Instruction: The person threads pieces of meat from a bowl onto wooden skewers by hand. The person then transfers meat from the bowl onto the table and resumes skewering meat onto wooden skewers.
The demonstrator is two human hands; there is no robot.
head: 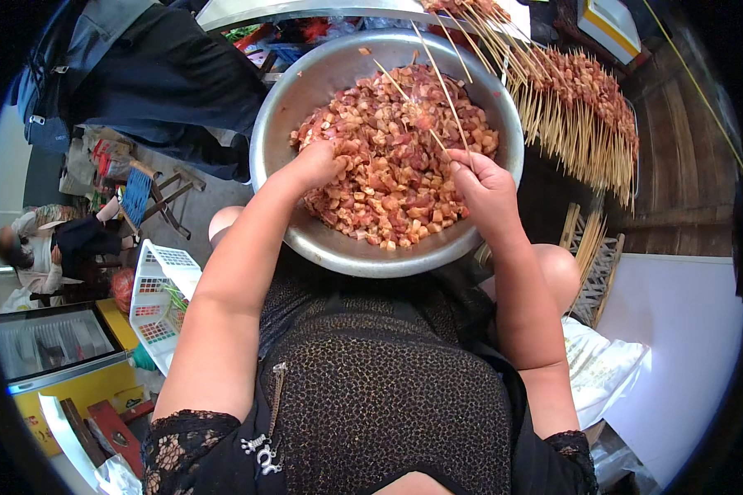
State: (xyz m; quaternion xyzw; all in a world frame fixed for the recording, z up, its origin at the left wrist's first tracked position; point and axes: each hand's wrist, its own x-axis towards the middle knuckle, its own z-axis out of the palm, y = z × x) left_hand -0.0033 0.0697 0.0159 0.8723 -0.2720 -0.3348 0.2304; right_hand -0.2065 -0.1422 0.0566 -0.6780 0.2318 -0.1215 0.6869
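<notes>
A wide metal basin (pixel 272 124) sits over my lap, holding a heap of diced raw meat (pixel 396 185). My left hand (pixel 323 162) reaches into the left side of the heap. Its fingertips are among the pieces, so whether they pinch one is hidden. Above the basin's right side, my right hand (pixel 486 184) grips two thin bamboo skewers (pixel 444 83) pointing up and to the left. The left one of the pair has some meat (pixel 418 115) around its middle; the other looks bare.
Many loaded meat skewers (pixel 576 105) are stacked at the upper right, stick ends toward me. Bare skewers (pixel 589 244) lie by a woven rack (pixel 599 278). A white plastic basket (pixel 161 303) stands left. One person (pixel 179 74) stands beside the basin; another (pixel 52 247) sits farther off.
</notes>
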